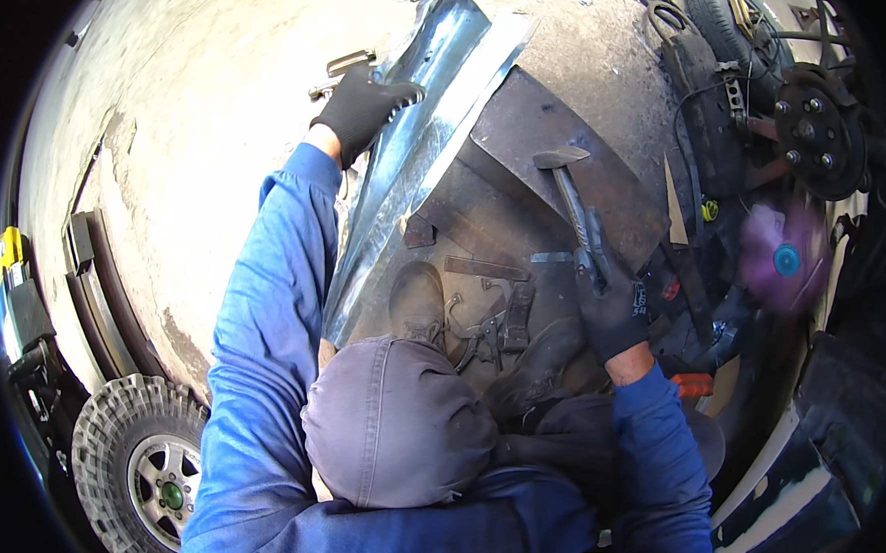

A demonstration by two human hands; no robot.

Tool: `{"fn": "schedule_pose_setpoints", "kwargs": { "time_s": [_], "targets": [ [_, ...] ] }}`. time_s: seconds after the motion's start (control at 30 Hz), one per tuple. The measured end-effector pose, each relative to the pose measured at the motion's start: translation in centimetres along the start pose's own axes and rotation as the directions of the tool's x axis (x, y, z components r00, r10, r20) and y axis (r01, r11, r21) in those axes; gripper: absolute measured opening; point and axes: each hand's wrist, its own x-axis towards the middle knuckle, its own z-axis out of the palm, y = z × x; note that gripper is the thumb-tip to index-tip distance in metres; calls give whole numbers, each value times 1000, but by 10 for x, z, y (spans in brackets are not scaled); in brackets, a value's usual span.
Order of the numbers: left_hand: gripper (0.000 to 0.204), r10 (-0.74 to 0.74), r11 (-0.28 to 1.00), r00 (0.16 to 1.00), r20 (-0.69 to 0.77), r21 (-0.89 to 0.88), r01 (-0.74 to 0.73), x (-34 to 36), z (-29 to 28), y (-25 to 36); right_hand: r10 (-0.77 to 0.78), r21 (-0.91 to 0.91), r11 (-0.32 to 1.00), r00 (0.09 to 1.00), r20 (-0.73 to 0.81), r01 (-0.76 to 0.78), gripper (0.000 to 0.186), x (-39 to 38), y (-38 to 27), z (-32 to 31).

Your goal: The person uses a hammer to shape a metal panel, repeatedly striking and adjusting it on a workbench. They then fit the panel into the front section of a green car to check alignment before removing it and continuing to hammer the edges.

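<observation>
My left hand point(354, 111), in a black glove, grips the left edge of a long bent sheet-metal panel point(410, 128). Its thumb lies over the shiny face, while the other fingers are mostly hidden. Beside that hand, a metal clamp point(347, 66) shows at the panel's edge. The panel slants from the upper middle down toward my legs. In my right hand point(610, 308), also gloved, is a hammer point(578, 214); its fingers wrap the lower handle. The hammer's head appears over a dark flat steel plate point(609, 188), but I cannot tell whether they touch.
Between my boots point(419, 296) lie several locking pliers point(486, 334) and a flat metal bar point(486, 267). A tire point(735, 26) and a wheel hub point(816, 132) stand at right. A knobby-tired wheel point(138, 473) is at lower left. Something purple and blurred point(782, 254) sits near the hub.
</observation>
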Motion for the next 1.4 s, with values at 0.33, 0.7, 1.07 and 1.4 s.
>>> {"fn": "schedule_pose_setpoints", "kwargs": {
  "time_s": [0.33,0.7,1.07,1.4],
  "targets": [
    [32,69,993,984,164,-103,-52,-53,0,-37,-17,42,999,999,-49,20,46,0,-9,3],
    [57,-611,189,711,349,-807,560,-81,39,-12,83,56,995,997,-3,-82,54,9,5,3],
    [53,-521,373,806,280,-775,510,-79,19,-12,-14,69,997,999,-52,18,57,13,13,7],
    [34,-351,571,916,197,-730,375,-64,-44,35,11,96,995,1000,-18,-9,55,14,10,5]
  ]
}}
